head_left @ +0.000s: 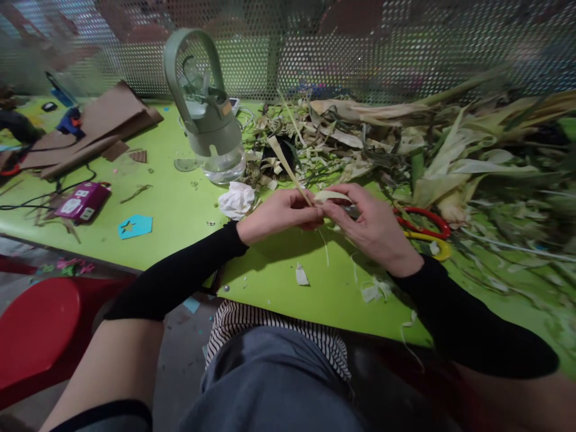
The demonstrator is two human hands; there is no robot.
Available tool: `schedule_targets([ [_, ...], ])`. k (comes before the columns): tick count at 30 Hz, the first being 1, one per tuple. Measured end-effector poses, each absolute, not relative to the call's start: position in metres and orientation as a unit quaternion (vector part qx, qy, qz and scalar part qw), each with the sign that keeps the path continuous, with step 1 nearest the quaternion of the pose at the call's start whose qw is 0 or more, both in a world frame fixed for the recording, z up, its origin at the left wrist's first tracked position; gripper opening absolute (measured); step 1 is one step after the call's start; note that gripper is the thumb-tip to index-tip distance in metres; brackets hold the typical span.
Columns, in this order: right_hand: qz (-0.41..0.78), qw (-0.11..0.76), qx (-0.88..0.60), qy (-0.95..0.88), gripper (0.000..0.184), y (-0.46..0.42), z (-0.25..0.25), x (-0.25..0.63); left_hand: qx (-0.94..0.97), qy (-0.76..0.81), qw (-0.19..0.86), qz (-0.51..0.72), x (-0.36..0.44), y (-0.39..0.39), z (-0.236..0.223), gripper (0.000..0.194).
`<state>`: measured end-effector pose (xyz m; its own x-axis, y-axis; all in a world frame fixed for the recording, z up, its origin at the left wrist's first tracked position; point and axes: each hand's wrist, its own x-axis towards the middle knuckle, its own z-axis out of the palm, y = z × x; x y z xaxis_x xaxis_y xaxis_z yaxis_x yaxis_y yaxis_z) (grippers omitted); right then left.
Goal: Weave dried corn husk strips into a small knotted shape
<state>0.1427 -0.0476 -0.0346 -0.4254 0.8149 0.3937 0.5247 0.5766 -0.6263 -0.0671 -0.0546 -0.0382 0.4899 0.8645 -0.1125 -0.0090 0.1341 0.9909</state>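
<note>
My left hand (288, 210) pinches a narrow strip of dried corn husk (284, 161) that slants up and away from the fingers. A paler, curved husk strip (333, 195) lies in the fingers of my right hand (366, 225), which is closed on it. The fingertips of both hands meet over the table, and where the two strips come together is partly hidden. From below the hands hangs a thin fibre (324, 247). Partly behind my right hand are scissors with red and yellow handles (432, 231). A crumpled white tissue (236, 200) sits beside my left wrist.
Heaped corn husks (450, 162) and shreds cover the back and right of the green table (180, 207). A clear bottle with a green handle (216, 132) stands behind the tissue. Leftward lie brown cardboard (103, 120), a purple power socket (83, 202) and blue paper (135, 227).
</note>
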Motion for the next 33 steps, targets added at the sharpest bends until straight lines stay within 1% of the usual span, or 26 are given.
schedule_targets([
  [3, 0.175, 0.327, -0.400, -0.838, 0.036, -0.039, -0.030, 0.152, 0.554, 0.401, 0.647, 0.338, -0.070, -0.054, -0.034, 0.019],
  [6, 0.160, 0.317, -0.390, -0.850, 0.039, -0.037, -0.024, 0.159, 0.552, 0.433, 0.632, 0.331, -0.071, -0.054, -0.031, 0.012],
  [9, 0.209, 0.324, -0.364, -0.848, 0.030, -0.046, -0.021, 0.153, 0.560, 0.452, 0.619, 0.315, -0.069, -0.053, -0.034, 0.010],
  [12, 0.266, 0.317, -0.293, -0.862, 0.026, -0.056, -0.022, 0.141, 0.591, 0.448, 0.603, 0.293, -0.066, -0.054, -0.039, 0.017],
  [14, 0.261, 0.319, -0.282, -0.866, 0.033, -0.058, -0.024, 0.135, 0.593, 0.424, 0.624, 0.279, -0.063, -0.055, -0.040, 0.021],
  [18, 0.222, 0.312, -0.293, -0.876, 0.044, -0.054, -0.028, 0.139, 0.564, 0.364, 0.687, 0.280, -0.063, -0.058, -0.037, 0.021],
  [23, 0.201, 0.340, -0.269, -0.879, 0.051, -0.050, -0.033, 0.148, 0.575, 0.342, 0.670, 0.322, -0.065, -0.057, -0.036, 0.026],
  [26, 0.213, 0.344, -0.296, -0.866, 0.048, -0.052, -0.034, 0.147, 0.559, 0.350, 0.679, 0.321, -0.064, -0.057, -0.038, 0.016],
  [28, 0.239, 0.352, -0.331, -0.842, 0.041, -0.055, -0.035, 0.144, 0.555, 0.353, 0.685, 0.313, -0.063, -0.058, -0.038, 0.014],
  [31, 0.281, 0.382, -0.379, -0.795, 0.020, -0.057, -0.037, 0.140, 0.556, 0.353, 0.685, 0.311, -0.062, -0.059, -0.036, 0.022],
  [33, 0.287, 0.386, -0.393, -0.784, 0.016, -0.057, -0.038, 0.139, 0.558, 0.345, 0.688, 0.311, -0.062, -0.060, -0.036, 0.025],
])
